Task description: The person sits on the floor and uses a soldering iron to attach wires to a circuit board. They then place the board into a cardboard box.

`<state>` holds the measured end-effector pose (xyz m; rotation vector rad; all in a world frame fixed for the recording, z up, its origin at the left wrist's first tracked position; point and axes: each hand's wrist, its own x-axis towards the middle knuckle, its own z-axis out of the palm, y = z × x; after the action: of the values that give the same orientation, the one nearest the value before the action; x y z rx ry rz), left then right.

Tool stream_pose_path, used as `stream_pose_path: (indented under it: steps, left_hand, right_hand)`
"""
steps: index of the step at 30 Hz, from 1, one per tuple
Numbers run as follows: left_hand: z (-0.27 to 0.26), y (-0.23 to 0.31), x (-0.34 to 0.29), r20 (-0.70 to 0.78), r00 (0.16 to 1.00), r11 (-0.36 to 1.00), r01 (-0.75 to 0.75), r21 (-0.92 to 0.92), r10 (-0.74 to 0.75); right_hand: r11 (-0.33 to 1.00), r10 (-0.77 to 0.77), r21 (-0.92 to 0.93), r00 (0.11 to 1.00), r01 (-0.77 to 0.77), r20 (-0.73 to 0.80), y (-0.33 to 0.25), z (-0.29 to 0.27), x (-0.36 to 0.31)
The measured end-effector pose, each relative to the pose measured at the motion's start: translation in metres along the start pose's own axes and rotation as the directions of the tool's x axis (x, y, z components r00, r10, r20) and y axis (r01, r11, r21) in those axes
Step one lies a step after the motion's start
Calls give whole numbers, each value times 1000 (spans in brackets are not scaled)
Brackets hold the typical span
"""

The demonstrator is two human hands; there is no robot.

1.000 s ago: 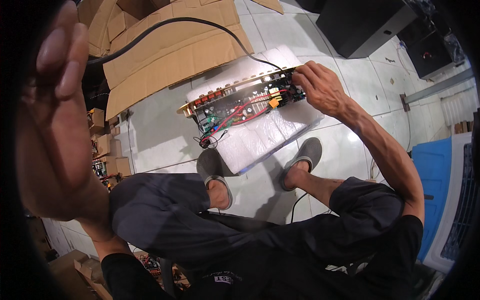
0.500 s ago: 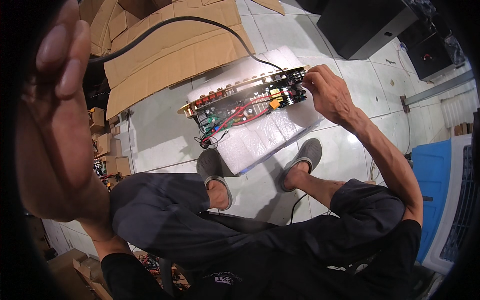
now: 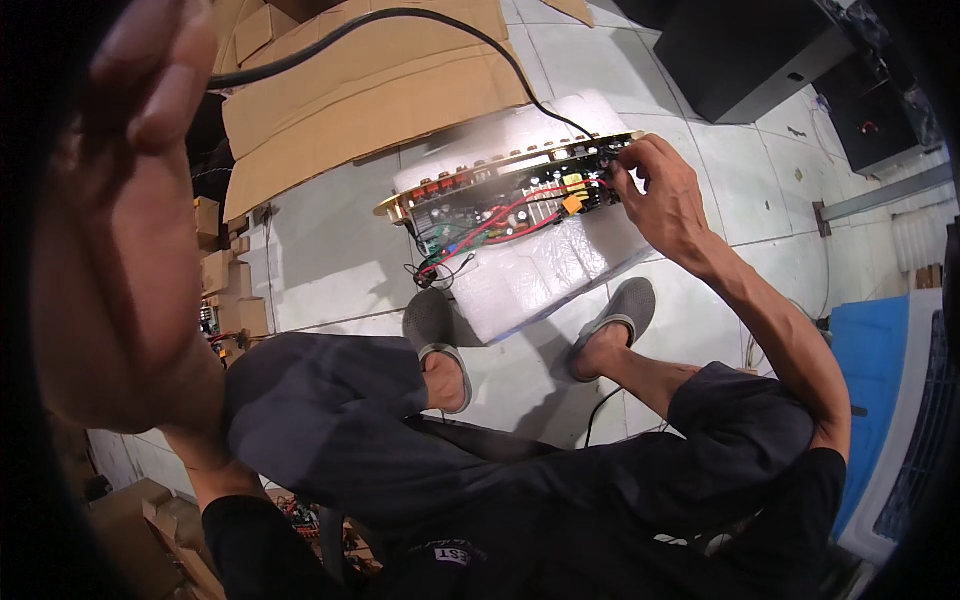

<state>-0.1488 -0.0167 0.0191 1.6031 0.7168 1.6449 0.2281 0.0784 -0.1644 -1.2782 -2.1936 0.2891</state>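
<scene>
- My right hand (image 3: 665,195) is stretched out to the right end of the one circuit board (image 3: 510,205); my fingertips (image 3: 625,165) are pinched together on a small part at that far right corner, though I cannot tell which part.
- My left hand (image 3: 120,220) is raised close to the camera at the left, fingers loosely together and slightly curled, holding nothing and touching nothing.
- The circuit board lies across a single white foam sheet (image 3: 545,265) on the floor (image 3: 330,260), its long gold-coloured edge on the far side and red wires looping over its middle.
- The foam sheet sticks out past the board on the near side and ends just beyond my two grey slippers (image 3: 435,330), one at its near left corner, the other (image 3: 615,310) by its near right edge.
- One black cable (image 3: 400,18) arcs from far left over the cardboard and comes down to the board's far edge beside my right hand.
- Flattened brown cardboard (image 3: 370,95) covers the floor on the far side, its near edge just short of the board.
- Open tiles show to the left of the foam, between it and several small cartons (image 3: 215,275) stacked at the left.
- Two black boxes (image 3: 745,55) stand far right, well apart from the board; a blue sheet (image 3: 870,370) lies at the right edge.
</scene>
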Motion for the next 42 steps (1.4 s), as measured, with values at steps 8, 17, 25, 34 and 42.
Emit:
stream_pose_path:
  steps: [8,17,25,34,42]
  left_hand:
    - [-3,3,-5,-9,1000,1000,-7,-4,7]
    - [-7,3,-2,0,1000,999,-32,-26,32]
    - [-7,4,-1,0,999,999,-41,-27,41]
    - [-9,5,-1,-10,999,999,-49,-17,49]
    - [-12,4,-3,-18,999,999,-48,-9,48]
  right_hand:
    - [995,85,42,996,-86,18,-5,0,3]
    - [992,116,39,986,-121,117,-7,-9,7]
    - [976,152,150,986,-160,64,-3,-15,6]
    - [976,193,76,971,-205,139,-9,-23,6]
    - [998,68,8,994,-69,87,-9,-15,0]
